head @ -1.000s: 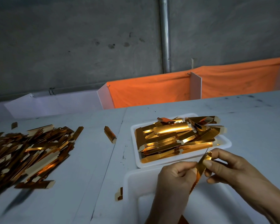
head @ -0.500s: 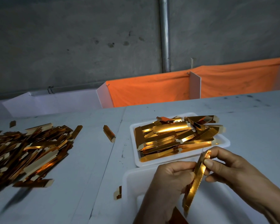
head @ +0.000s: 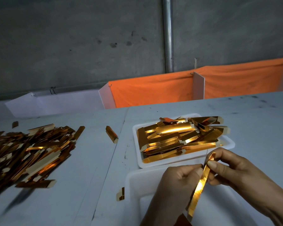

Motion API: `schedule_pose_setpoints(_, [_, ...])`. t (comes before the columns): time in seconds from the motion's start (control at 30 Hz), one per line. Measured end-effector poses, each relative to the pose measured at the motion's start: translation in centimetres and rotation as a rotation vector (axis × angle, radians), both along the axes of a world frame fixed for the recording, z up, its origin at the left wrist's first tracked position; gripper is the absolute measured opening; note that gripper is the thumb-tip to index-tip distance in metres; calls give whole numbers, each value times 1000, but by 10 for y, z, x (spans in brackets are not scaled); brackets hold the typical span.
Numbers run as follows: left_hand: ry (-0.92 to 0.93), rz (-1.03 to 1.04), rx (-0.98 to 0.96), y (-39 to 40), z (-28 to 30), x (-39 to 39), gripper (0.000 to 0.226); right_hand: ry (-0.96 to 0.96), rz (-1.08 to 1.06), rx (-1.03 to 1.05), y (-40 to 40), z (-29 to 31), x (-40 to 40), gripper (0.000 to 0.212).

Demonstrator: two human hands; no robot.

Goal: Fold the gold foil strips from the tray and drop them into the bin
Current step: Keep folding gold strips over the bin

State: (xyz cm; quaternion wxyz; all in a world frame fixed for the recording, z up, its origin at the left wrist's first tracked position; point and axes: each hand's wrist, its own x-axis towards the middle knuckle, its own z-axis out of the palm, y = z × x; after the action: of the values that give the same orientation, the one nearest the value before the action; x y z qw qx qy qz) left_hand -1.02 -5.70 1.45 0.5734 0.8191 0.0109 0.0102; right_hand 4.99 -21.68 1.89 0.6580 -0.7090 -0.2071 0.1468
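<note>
The left hand (head: 178, 181) and the right hand (head: 232, 168) both pinch one gold foil strip (head: 198, 186) near its upper end, above the white bin (head: 134, 181). The strip hangs down steeply; if one pinch loosens, it may slip and fall unfolded. Just behind stands the tray (head: 225, 145), heaped with strips, so an elbow push may spill it.

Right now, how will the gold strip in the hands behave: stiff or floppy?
Probably fairly stiff: the gold strip stays straight though both hands pinch only its top. Likely light, being thin. Its glossy face may be slippery.
</note>
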Motion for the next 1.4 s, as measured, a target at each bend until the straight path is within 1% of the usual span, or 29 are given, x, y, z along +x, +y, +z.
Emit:
schedule_pose_setpoints(0.13, [-45,11,21,1,1,-1,28,-22,4,-10,0,0,0,12])
schedule_pose_setpoints(0.23, [-17,-9,14,0,3,-2,28,-20,-6,-4,1,0,1,12])
schedule_pose_setpoints(0.33, [-6,23,26,0,1,0,30,-13,-2,-5,1,0,1,12])
schedule_pose_setpoints(0.53, [-65,73,114,-6,3,-1,28,-34,12,-1,2,-1,1,10])
schedule_pose_setpoints(0.6, [-23,72,44,-6,3,-1,28,-37,3,20,2,-2,2,11])
schedule_pose_setpoints(0.73, [119,-2,-244,1,2,-3,22,45,27,107,1,-2,3,13])
schedule_pose_setpoints(0.8, [130,25,-351,6,3,-4,22,89,40,167,-1,-2,3,13])
schedule_pose_setpoints(0.87, [101,51,-398,9,3,-3,24,102,57,193,-2,-1,2,12])
schedule_pose_setpoints(0.97, [28,81,-337,5,4,-3,24,61,52,174,-2,0,2,12])
schedule_pose_setpoints(1.1, [-87,124,-252,0,5,-5,22,-82,24,98,-3,3,0,8])
schedule_pose_setpoints(1.17, [-136,168,-165,0,4,-4,26,-158,34,24,-3,3,-1,6])
schedule_pose_setpoints(1.27, [-167,216,-74,0,4,-4,28,-349,49,-136,-2,0,-2,7])
schedule_pose_setpoints(1.33, [-170,241,-41,1,4,-3,30,-372,83,-193,2,-2,-3,11])
schedule_pose_setpoints(1.4, [-176,267,-36,3,4,-3,29,-330,103,-205,4,-6,-2,17])
